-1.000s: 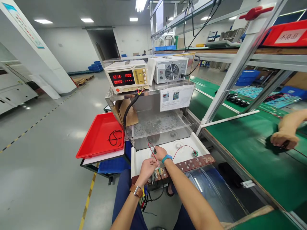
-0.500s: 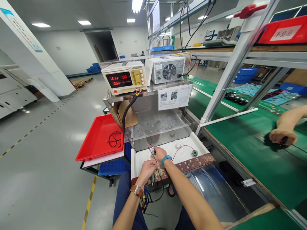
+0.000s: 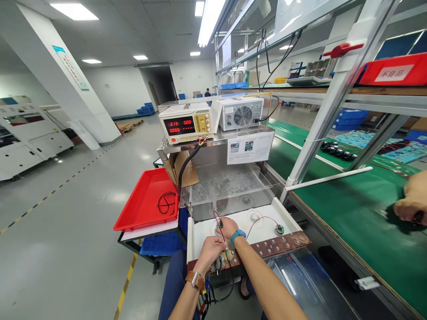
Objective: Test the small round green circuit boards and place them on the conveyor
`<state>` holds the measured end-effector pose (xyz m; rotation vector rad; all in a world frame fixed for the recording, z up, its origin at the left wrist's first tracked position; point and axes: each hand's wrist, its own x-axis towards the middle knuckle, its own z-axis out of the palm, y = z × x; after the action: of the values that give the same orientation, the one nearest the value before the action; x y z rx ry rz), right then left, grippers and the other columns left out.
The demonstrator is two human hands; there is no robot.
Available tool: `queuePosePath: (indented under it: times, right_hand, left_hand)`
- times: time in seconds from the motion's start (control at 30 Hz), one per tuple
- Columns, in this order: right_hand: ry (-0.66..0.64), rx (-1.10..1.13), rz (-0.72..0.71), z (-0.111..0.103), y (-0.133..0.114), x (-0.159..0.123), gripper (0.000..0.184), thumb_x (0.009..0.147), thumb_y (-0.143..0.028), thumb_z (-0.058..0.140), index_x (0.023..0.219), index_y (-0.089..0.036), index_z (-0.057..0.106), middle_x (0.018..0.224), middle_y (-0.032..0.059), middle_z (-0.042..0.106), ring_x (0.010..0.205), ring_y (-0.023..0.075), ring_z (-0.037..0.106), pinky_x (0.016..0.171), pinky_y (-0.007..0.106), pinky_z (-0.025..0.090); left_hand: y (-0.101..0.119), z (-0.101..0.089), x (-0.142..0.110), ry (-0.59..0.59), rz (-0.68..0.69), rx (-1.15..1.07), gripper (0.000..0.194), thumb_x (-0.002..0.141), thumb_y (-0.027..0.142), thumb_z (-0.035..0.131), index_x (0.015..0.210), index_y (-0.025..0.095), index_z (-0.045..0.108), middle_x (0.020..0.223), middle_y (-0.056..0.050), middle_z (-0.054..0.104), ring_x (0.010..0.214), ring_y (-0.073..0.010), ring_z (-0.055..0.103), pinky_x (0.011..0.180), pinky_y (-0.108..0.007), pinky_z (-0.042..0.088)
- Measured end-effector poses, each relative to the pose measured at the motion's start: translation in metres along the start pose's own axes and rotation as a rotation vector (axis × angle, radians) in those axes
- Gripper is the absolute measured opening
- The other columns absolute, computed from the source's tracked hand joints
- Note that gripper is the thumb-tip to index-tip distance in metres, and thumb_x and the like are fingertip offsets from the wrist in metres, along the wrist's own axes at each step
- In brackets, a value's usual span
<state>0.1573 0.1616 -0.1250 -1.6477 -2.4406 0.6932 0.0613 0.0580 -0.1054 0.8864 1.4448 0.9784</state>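
Observation:
My left hand [image 3: 210, 252], a brown watch on its wrist, is closed over the clips and wire ends at the left end of the brown terminal strip [image 3: 273, 246]. My right hand [image 3: 227, 226], with a blue wristband, rests on the white tray [image 3: 196, 233], its fingers pinched on a small round board with a red wire [image 3: 217, 218]. A second round board [image 3: 279, 229] with its own red lead lies further right on the tray.
Behind the tray stand a clear acrylic box [image 3: 230, 184], a power supply [image 3: 187, 124] with red digits and a fan-fronted unit [image 3: 240, 114]. A red tray [image 3: 147, 200] holding a black cable sits left. Another person's hand [image 3: 411, 205] works on the green bench [image 3: 350, 209].
The head camera tilted up and shifted, so everything sits lower and more to the right in the picture. Both my hands stay at the tray. The other person's hand moved right.

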Motion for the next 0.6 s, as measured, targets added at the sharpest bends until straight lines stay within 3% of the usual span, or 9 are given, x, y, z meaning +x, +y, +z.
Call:
queuePosePath:
  times: [0.6]
  right_hand:
    - [0.03,0.014,-0.006,0.003,-0.0017,-0.0003,0.034,0.076,-0.035,0.069,0.106,-0.018,0.063,0.103,0.0112,0.074,0.098,0.0271,0.069,0.076,0.03,0.045]
  left_hand:
    - [-0.0037,0.004,0.0016,0.064,0.048,-0.019,0.018,0.051,0.03,0.077,0.049,0.018,0.062,0.05,-0.002,0.066,0.053,-0.0148,0.061,0.059,-0.026,0.046]
